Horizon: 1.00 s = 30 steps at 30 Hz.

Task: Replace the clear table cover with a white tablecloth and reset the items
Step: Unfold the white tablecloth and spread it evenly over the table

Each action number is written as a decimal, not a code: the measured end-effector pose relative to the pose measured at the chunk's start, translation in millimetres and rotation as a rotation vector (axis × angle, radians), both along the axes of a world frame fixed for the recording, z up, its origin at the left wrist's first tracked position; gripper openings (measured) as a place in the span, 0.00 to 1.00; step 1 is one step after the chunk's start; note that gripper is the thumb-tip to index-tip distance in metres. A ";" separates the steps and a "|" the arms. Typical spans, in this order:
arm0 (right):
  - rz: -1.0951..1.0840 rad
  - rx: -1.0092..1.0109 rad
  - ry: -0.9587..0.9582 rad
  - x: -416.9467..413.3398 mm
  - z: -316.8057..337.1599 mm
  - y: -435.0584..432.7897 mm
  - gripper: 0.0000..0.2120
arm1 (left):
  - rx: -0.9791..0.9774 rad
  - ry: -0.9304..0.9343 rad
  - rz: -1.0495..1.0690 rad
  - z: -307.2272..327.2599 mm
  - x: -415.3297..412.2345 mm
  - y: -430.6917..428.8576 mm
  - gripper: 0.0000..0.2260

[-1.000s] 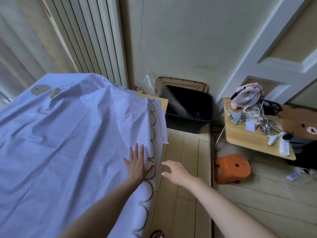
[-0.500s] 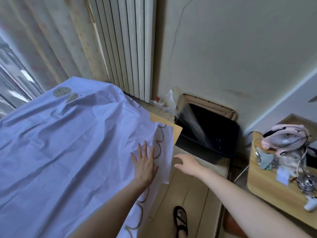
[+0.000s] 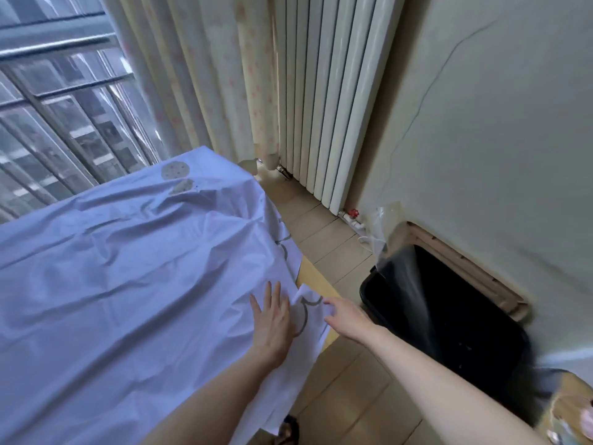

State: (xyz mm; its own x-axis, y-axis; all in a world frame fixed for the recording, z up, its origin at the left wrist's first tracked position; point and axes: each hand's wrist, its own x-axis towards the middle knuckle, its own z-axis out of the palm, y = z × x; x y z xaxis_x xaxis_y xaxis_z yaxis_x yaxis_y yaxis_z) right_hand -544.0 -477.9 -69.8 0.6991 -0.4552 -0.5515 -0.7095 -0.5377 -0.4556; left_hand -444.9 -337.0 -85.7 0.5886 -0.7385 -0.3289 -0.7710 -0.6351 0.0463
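A white tablecloth with a grey scalloped border lies wrinkled over the table. A bare wooden corner of the table shows at its right edge. My left hand rests flat on the cloth near that edge, fingers straight. My right hand reaches in from the right and its fingertips hold the cloth's hem, which is lifted and bunched there; the thumb is hidden. A clear plastic sheet leans over a black bin.
The black bin stands on the floor right of the table, against the wall. A white radiator, a curtain and a barred window lie behind. A small wooden side table shows at bottom right. My sandalled foot is below.
The view has swung left and up towards the window. My right hand moved from above the floor to the cloth's hem and took hold of it. My left hand stayed flat on the cloth.
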 end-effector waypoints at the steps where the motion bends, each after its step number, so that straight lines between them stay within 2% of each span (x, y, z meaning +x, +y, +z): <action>1: 0.022 0.001 -0.002 9.6 -5.2 -6.3 0.21 | 0.010 -0.014 -0.011 0.0 1.5 -5.8 0.26; 3: 0.052 0.007 -0.003 27.9 -13.9 -15.2 0.20 | -0.044 -0.046 -0.034 -3.5 6.3 -15.7 0.21; 6: 0.064 0.002 -0.025 48.3 -25.6 -25.3 0.20 | -0.045 -0.020 -0.121 -21.1 17.9 -25.8 0.21; 9: 0.086 -0.010 -0.057 61.0 -36.6 -37.7 0.19 | -0.121 -0.001 -0.096 -28.3 21.1 -34.2 0.19; 12: 0.121 -0.010 -0.081 73.5 -40.9 -46.2 0.20 | -0.350 -0.043 -0.055 -18.8 23.7 -30.4 0.12; 15: 0.301 -0.081 -0.109 87.6 -46.0 -56.9 0.22 | -0.635 -0.119 -0.029 -8.5 32.5 -14.3 0.04; 19: 0.713 -0.255 -0.091 106.4 -50.4 -65.6 0.28 | -0.766 -0.187 0.135 -6.2 46.0 20.7 0.08; 21: 0.897 -0.292 -0.057 117.5 -50.2 -63.3 0.31 | -0.735 -0.149 0.294 -6.4 49.0 41.8 0.09; 24: 1.114 -0.328 -0.040 129.9 -52.7 -55.2 0.38 | -0.584 0.000 0.634 1.0 47.9 67.4 0.08; 26: 1.123 -0.375 0.001 134.0 -73.5 -54.2 0.45 | -0.539 0.104 0.789 5.9 44.2 75.8 0.12; 28: 1.131 -0.394 -0.014 133.4 -88.0 -54.6 0.46 | -0.493 0.123 0.769 8.5 39.8 73.4 0.23; 30: 1.198 -0.413 0.000 134.7 -85.8 -55.7 0.37 | -0.415 0.124 0.680 11.2 35.9 66.6 0.26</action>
State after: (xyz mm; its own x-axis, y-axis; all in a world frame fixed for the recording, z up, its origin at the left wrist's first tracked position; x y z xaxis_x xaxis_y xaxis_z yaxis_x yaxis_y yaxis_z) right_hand -409.4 -533.6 -155.6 0.7906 0.3233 -0.5200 0.3188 -0.9424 -0.1013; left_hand -409.0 -270.4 -74.5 0.9306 -0.3077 -0.1984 -0.1955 -0.8757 0.4415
